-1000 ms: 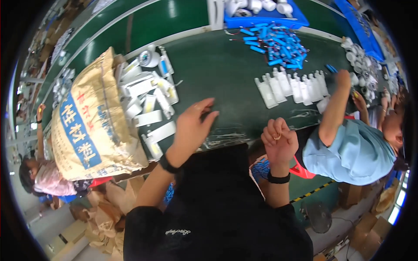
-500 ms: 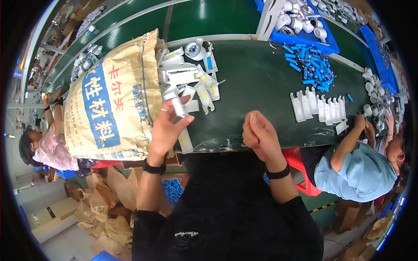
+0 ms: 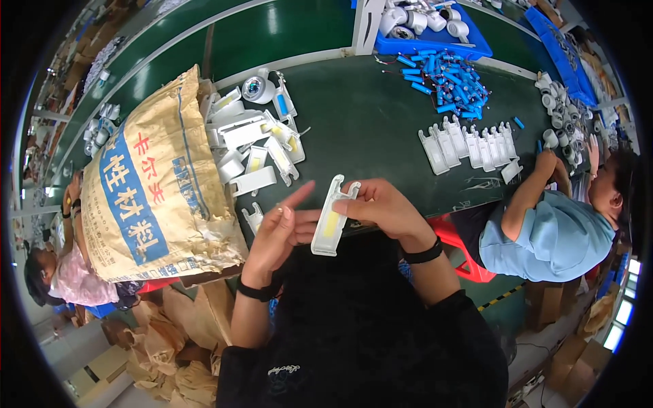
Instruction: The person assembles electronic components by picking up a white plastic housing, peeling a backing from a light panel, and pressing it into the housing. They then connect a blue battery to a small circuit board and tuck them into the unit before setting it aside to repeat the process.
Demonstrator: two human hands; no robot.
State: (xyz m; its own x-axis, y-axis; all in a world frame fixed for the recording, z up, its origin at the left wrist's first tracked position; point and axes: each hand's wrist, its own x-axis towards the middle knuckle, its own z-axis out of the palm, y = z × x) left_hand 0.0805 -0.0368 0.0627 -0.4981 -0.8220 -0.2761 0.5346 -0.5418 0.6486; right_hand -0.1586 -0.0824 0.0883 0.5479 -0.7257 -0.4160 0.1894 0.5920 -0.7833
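Note:
In front of my chest, my right hand (image 3: 386,209) grips a white plastic housing (image 3: 330,228) with a yellow strip and two hooked prongs at its upper end. The thumb lies on its face. My left hand (image 3: 271,239) is beside the housing's left edge, index finger stretched out and the others reaching toward it; whether they touch it I cannot tell. Beyond that hand lies a heap of similar white parts (image 3: 243,134), with a round white head with a lens (image 3: 258,89) at its far side. One more white housing (image 3: 254,217) lies near my left fingers.
A large paper sack (image 3: 194,234) stands at the left. Rightward on the green table are a row of white housings (image 3: 441,151), a pile of blue cylinders with wires (image 3: 454,88) and a blue tray (image 3: 484,50). Someone in a light blue shirt (image 3: 558,234) works at the right.
My left hand has come back from the white heap toward my chest. The housing is now in my right hand, which was closed before. The whole view has shifted.

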